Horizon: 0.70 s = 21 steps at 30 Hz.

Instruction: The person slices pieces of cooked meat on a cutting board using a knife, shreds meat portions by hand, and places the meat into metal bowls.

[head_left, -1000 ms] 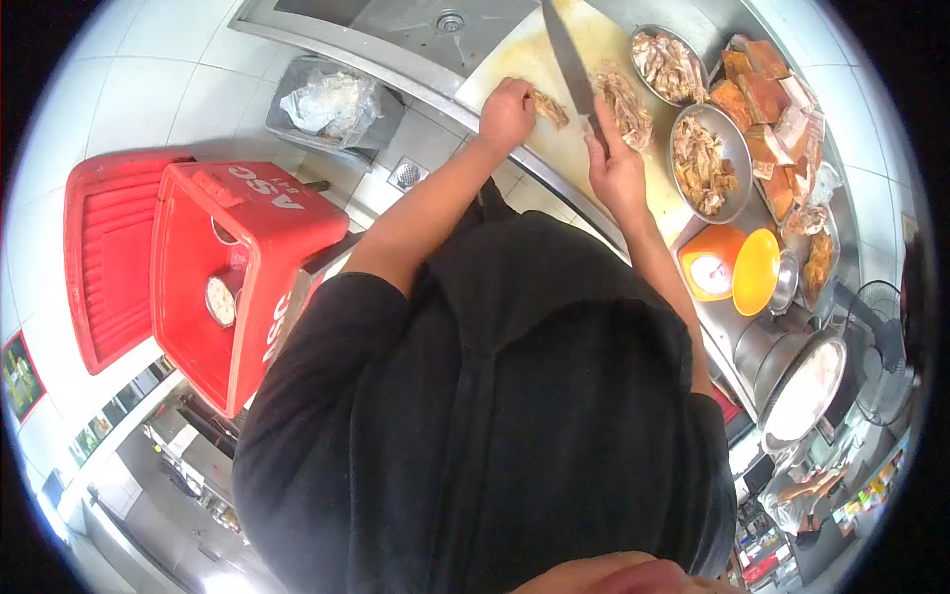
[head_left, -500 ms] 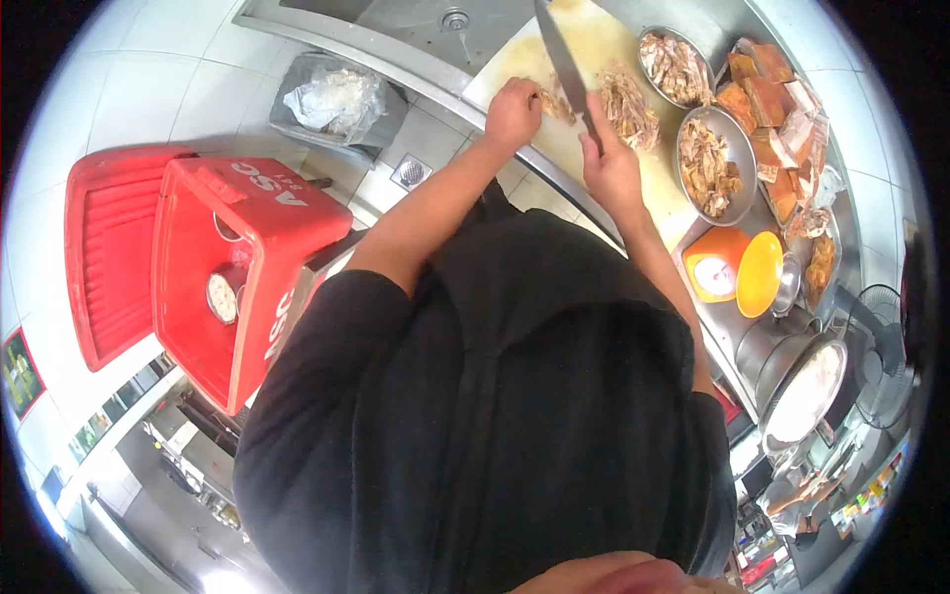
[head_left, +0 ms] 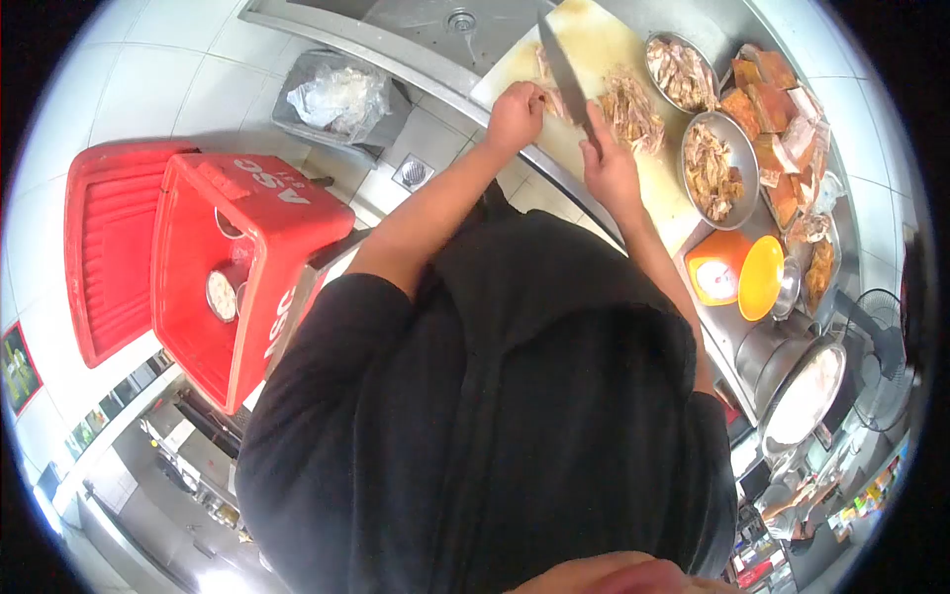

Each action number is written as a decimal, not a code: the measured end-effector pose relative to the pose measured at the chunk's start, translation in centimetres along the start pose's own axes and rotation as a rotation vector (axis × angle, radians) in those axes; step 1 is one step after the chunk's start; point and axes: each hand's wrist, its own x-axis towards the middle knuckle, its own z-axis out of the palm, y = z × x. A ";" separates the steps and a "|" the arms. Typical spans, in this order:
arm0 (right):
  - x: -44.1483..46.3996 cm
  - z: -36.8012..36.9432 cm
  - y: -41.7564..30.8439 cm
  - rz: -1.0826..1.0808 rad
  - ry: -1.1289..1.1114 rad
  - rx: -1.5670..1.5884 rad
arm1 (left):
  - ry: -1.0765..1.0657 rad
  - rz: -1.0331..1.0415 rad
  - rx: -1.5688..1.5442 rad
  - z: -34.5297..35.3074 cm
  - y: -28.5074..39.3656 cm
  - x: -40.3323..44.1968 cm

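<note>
My right hand point(head_left: 611, 170) grips the handle of a large knife point(head_left: 562, 67), its blade pointing away over a pale cutting board point(head_left: 510, 67). My left hand point(head_left: 516, 117) is closed at the board's near edge, its curled fingertips beside strips of meat point(head_left: 550, 97); whether anything is pinched in them is hidden. These strips lie left of the blade. On the blade's other side sits a larger heap of sliced meat point(head_left: 631, 114).
Two metal bowls, a farther bowl point(head_left: 714, 84) and a nearer bowl point(head_left: 752, 163), hold cut meat. Roasted slabs point(head_left: 775, 109) are stacked behind them. An orange scale point(head_left: 716, 265) and yellow plate point(head_left: 760, 279) stand nearer. A red bin point(head_left: 287, 213) and grey bin point(head_left: 386, 124) are left.
Meat strips beside my left hand now spread farther up the board, left of the blade. My left fingertips sit slightly back from them. The knife stays in my right hand, nearly unmoved.
</note>
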 end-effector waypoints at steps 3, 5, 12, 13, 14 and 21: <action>0.4 -2.5 -4.3 -0.048 0.137 0.047 | -0.013 -0.064 -0.025 -0.3 0.1 -0.1; 0.7 -3.2 -5.1 -0.047 0.169 0.078 | -0.054 -0.150 -0.056 -0.9 0.9 -0.3; 0.6 -2.2 -3.0 -0.030 0.201 0.096 | -0.151 0.069 -0.005 -1.1 1.4 0.4; 0.0 -1.4 -1.9 0.014 0.163 0.096 | -0.172 0.086 0.011 -1.0 1.3 0.6; -0.6 -0.8 -0.7 0.058 0.126 0.096 | -0.191 0.102 0.029 -1.0 1.2 0.8; -0.9 -1.9 1.9 0.294 0.081 0.037 | -0.261 0.158 0.055 -0.5 0.9 0.9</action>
